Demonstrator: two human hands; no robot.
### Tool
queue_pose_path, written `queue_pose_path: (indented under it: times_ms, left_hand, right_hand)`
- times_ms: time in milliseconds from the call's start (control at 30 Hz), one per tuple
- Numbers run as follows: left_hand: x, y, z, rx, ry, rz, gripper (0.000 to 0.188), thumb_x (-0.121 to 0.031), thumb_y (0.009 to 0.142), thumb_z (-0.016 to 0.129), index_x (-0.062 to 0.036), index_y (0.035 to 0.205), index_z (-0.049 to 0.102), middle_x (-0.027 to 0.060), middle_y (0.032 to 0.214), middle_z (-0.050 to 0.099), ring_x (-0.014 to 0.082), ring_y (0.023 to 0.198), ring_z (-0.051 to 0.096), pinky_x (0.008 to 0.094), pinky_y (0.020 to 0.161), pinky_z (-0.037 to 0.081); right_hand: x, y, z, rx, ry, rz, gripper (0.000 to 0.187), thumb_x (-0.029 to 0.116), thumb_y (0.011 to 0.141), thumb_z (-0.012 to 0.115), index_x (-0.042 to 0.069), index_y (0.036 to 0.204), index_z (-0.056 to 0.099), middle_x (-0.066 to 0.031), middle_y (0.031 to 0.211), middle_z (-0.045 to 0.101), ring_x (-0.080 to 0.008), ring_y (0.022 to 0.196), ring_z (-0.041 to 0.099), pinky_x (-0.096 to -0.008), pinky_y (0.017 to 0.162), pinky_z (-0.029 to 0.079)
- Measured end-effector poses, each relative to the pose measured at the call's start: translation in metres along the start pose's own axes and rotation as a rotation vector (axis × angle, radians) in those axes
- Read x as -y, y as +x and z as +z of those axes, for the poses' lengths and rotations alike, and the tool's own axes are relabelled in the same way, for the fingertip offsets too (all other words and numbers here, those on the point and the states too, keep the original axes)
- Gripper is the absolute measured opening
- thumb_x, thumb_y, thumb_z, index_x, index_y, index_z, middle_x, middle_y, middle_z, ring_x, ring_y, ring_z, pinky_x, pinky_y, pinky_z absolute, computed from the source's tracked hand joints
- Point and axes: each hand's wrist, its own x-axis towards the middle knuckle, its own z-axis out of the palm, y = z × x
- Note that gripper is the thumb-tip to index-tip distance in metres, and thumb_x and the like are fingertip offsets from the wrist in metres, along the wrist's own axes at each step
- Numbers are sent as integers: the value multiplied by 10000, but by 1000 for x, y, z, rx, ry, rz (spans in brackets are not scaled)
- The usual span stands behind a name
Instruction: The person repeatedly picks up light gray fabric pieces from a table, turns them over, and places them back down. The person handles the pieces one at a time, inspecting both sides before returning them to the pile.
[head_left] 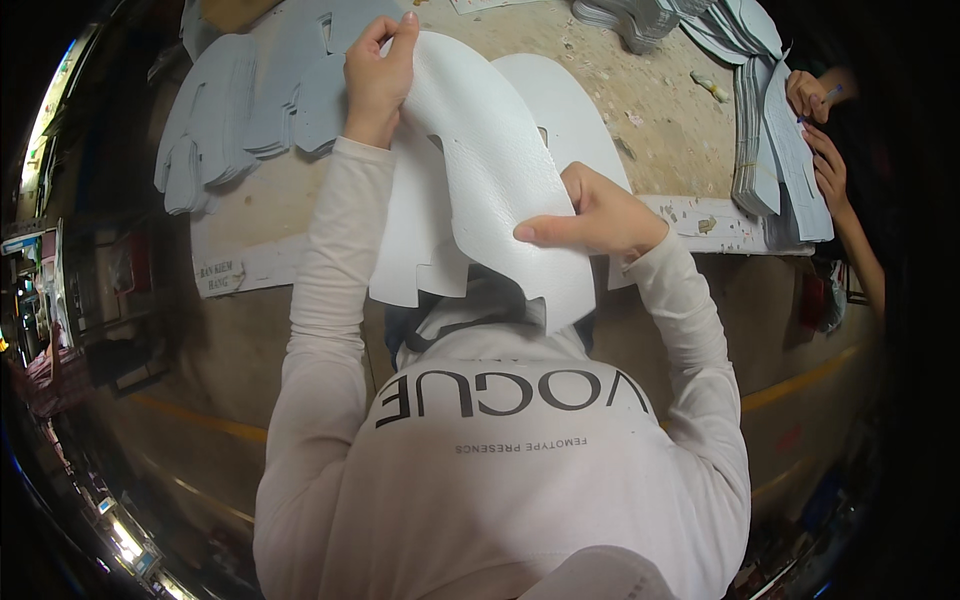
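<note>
A curved white cut piece of textured, leather-like sheet (480,140) is stretched between my hands, tilted over the table's near edge. My left hand (380,80) pinches its far end, thumb pointing up. My right hand (605,212) grips its right edge lower down, with the thumb on the top face and the fingers hidden behind. Under it lie more white pieces of the same kind, one at the left (410,225) and another at the right (575,105). They overhang the table edge in part; whether my hands touch them is hidden.
Stacks of grey-white cut pieces (215,110) stand on the worn table (680,130) at the left, with more (640,25) at the back. At the right, another person's hands (825,165) are at a banded stack (755,140), one holding a blue pen.
</note>
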Motion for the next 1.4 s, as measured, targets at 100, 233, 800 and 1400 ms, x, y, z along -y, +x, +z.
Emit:
queue_pose_path:
  times_ms: [100, 233, 800, 1400]
  left_hand:
    - [3, 1, 1, 47, 2, 20, 295, -264, 906, 642, -87, 694, 537, -56, 672, 506, 29, 620, 417, 190, 566, 352]
    - [10, 5, -1, 59, -87, -47, 286, -263, 906, 641, -90, 700, 545, -60, 664, 510, 28, 616, 426, 190, 561, 355]
    - [-4, -12, 40, 356, 46, -374, 249, -280, 905, 619, -45, 981, 653, 27, 914, 654, 102, 814, 583, 234, 746, 468]
    - [-23, -15, 16, 714, 36, -265, 285, -123, 802, 672, -16, 1066, 685, 65, 951, 683, 112, 859, 610, 234, 793, 471]
  right_hand:
    - [-1, -19, 3, 12, 4, -14, 399, 284, 787, 753, 9, 554, 581, 59, 482, 414, -40, 446, 300, -252, 410, 209]
    - [3, -43, 5, 57, 26, 50, 380, 251, 794, 749, -1, 571, 572, 59, 510, 404, -37, 469, 299, -242, 421, 228]
    - [63, -78, -45, 350, -69, -396, 145, 48, 874, 603, -28, 920, 717, -91, 712, 690, -123, 520, 640, -218, 387, 404]
    - [-5, 104, -49, -570, -452, -395, 363, 395, 855, 633, 57, 952, 724, -141, 782, 696, -233, 713, 664, -315, 667, 502]
